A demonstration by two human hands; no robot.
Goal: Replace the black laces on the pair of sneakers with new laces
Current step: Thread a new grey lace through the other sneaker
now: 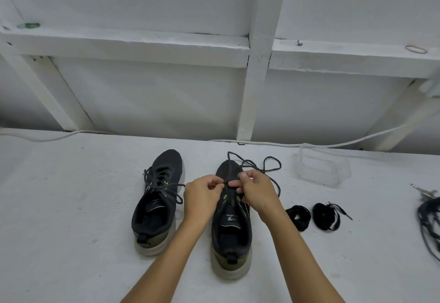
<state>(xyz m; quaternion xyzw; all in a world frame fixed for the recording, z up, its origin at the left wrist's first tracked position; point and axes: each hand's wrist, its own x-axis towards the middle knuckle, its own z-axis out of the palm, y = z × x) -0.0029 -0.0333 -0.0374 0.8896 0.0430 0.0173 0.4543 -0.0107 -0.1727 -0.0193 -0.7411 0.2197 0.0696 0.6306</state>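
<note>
Head view, stock by size. Sneakers, two: left sneaker (157, 201) fully laced; right sneaker (232, 219) under your hands, mostly unthreaded. Hands, two: left hand (202, 194) and right hand (258, 189), fingers pinched on the old lace (262, 164) at the far eyelets. Step, by my reading: unlacing; next, draw it clear. New laces (314, 217), two coils, right, near.
</note>
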